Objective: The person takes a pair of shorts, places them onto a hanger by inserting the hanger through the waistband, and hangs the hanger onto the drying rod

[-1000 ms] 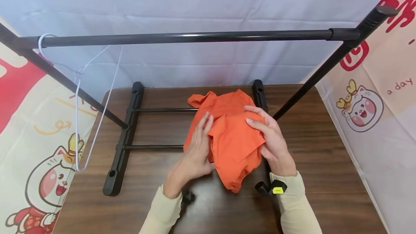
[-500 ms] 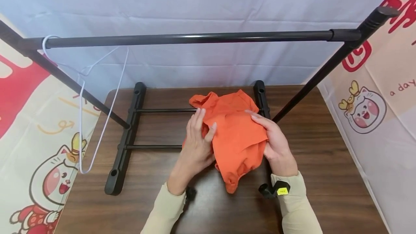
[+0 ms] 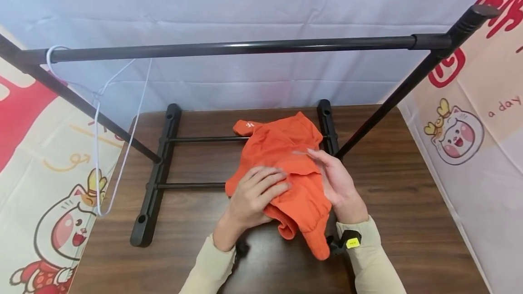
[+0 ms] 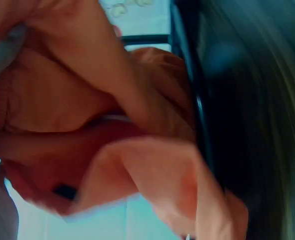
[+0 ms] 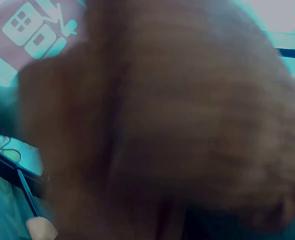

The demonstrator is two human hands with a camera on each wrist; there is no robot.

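A bunched orange garment (image 3: 282, 144) lies over the lower bars of a black rack, with a small white mark on its far left end. My left hand (image 3: 255, 194) grips its near left part, fingers curled over the cloth. In the left wrist view, folds of the garment (image 4: 62, 95) fill much of the picture, and part of the hand (image 4: 5, 55) shows at the left edge. Along the garment's right side, my right hand (image 3: 341, 185) touches the cloth with fairly straight fingers; its thumb is hard to make out. Blurred cloth (image 5: 202, 110) covers most of the right wrist view.
The rack's black top bar (image 3: 229, 49) runs across above the hands. On its left end hangs a white wire hanger (image 3: 98, 117). A black foot (image 3: 155, 176) of the rack stands on the brown wooden table (image 3: 408, 221). Printed cloths hang on both sides.
The left hand has gone from flat beside the garment to curled over its near left part. The garment has turned, its near end swinging right and nearer. The right hand has shifted slightly down.
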